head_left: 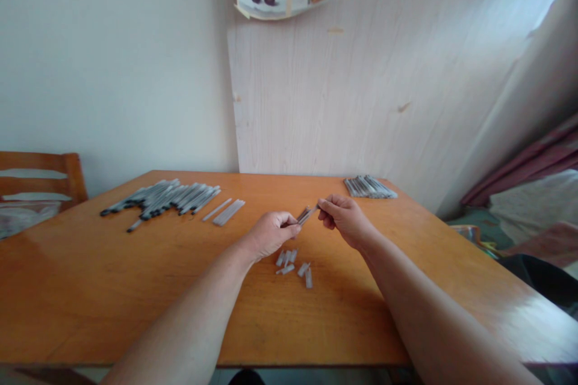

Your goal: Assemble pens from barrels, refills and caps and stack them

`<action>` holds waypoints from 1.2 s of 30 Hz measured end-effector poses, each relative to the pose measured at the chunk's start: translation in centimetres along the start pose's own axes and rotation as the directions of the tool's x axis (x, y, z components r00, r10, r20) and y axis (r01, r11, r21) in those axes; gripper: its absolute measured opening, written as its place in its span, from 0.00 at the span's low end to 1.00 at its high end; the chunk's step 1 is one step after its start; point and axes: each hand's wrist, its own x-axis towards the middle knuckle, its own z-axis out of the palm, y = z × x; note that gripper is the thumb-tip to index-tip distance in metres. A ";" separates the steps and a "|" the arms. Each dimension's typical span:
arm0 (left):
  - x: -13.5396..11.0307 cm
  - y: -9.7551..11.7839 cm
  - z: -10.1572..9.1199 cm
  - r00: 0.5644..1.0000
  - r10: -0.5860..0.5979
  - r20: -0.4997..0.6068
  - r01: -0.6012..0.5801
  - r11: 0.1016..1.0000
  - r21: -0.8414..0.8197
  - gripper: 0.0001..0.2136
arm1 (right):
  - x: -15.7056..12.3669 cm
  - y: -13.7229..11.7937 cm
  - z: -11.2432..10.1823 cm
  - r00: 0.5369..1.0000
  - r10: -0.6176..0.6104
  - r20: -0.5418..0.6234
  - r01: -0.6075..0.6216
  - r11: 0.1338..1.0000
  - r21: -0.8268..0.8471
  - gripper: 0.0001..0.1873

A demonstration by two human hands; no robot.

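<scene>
My left hand [273, 234] is closed on a few thin sticks [304, 215], pinched between thumb and fingers above the middle of the table. Close by on the right, my right hand [341, 216] is also closed, its thumb and forefinger pinching a small pale piece [315, 207] at the far end of the sticks. Whether that piece is joined to a stick is too small to tell. Beneath the hands, several short translucent plastic pieces [288, 258] lie scattered on the wooden table [180, 295].
A spread pile of translucent tubes with black ends [167, 197] lies at the back left. Beside it are clear thin strips [229, 212]. A bundle of grey sticks [370, 187] sits at the back right. A wooden chair [72, 177] stands left, and a wall closes the far side.
</scene>
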 end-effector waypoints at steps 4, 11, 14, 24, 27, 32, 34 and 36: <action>0.1 -0.3 0.1 1.000 -0.020 0.008 0.020 0.999 -0.025 0.13 | 0.1 0.2 0.0 1.000 0.013 -0.005 -0.013 1.000 0.015 0.18; 0.2 -0.6 0.0 1.000 -0.017 -0.006 0.017 0.995 -0.103 0.13 | 0.1 0.0 -0.1 1.000 0.017 0.008 -0.017 1.000 0.009 0.18; 0.1 -0.3 -0.4 0.997 -0.035 -0.067 0.026 0.991 -0.135 0.12 | 0.0 -0.1 -0.4 0.999 0.043 0.015 -0.042 0.998 -0.047 0.16; 0.6 -0.3 -1.4 0.929 -0.104 -0.356 -0.012 0.951 -0.309 0.10 | -1.6 -1.8 -0.4 0.849 0.177 0.499 0.003 0.941 -0.338 0.10; 0.8 0.3 -1.9 0.891 -0.115 -0.440 -0.047 0.939 -0.342 0.10 | -1.9 -2.1 -0.4 0.789 0.220 0.574 0.061 0.901 -0.429 0.08; 1.1 1.7 -2.9 0.824 -0.166 -0.541 -0.082 0.911 -0.405 0.09 | -2.1 -2.3 -0.3 0.712 0.259 0.652 0.208 0.809 -0.550 0.09; 1.3 2.0 -3.2 0.814 -0.198 -0.546 -0.087 0.888 -0.452 0.08 | -2.3 -2.4 -0.2 0.687 0.294 0.665 0.241 0.771 -0.589 0.12; 1.6 2.3 -3.5 0.801 -0.244 -0.546 -0.092 0.852 -0.515 0.07 | -2.4 -2.5 -0.1 0.657 0.341 0.672 0.263 0.732 -0.628 0.14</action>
